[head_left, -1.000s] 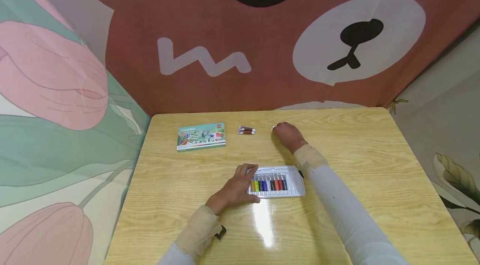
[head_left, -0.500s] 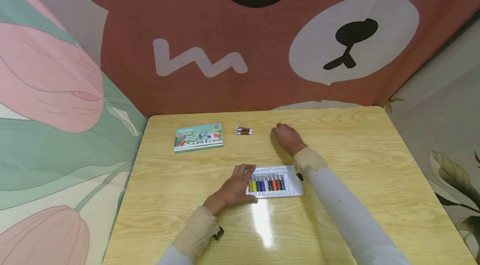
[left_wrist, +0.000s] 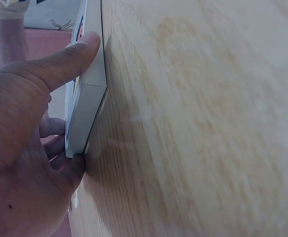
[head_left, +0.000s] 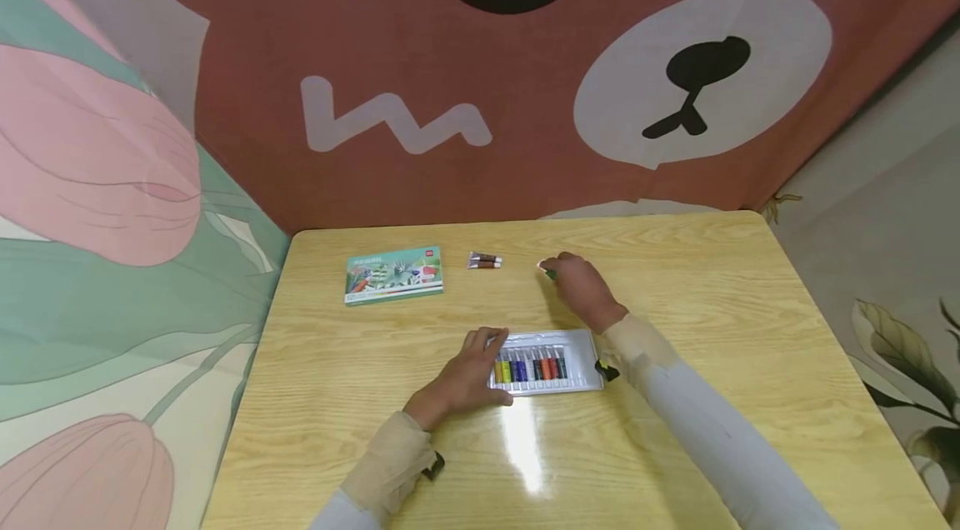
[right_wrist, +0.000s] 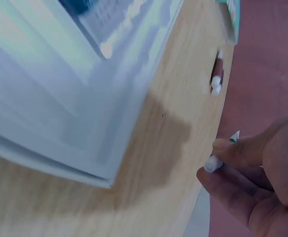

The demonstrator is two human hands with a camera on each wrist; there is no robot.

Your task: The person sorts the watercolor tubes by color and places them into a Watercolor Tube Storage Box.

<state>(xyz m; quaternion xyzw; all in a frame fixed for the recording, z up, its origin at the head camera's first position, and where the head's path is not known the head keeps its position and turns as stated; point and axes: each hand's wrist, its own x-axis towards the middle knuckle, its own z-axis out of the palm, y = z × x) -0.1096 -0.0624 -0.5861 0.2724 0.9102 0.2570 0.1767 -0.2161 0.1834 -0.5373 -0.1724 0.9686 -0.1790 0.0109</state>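
A white plastic tray (head_left: 581, 376) lies on the table with a row of small paint tubes (head_left: 531, 367) in several colours. My left hand (head_left: 467, 372) grips the tray's left end, thumb on the near side and fingers on the far side; the left wrist view shows the thumb (left_wrist: 70, 61) against the tray wall (left_wrist: 87, 116). Beyond the tray, my right hand (head_left: 585, 284) pinches a green paint tube (head_left: 551, 273) between thumb and fingers. Its white cap (right_wrist: 213, 164) shows in the right wrist view; most of its body is hidden by the fingers.
Two brown paint tubes (head_left: 484, 261) lie side by side toward the table's back. Left of them is a flat teal illustrated box (head_left: 394, 276). A printed cloth wall (head_left: 420, 188) rises behind the wooden table (head_left: 712, 288).
My right hand has lifted and drawn slightly back toward me with the tube, whose green part now shows. The left hand keeps its hold on the tray. The head view has shifted slightly.
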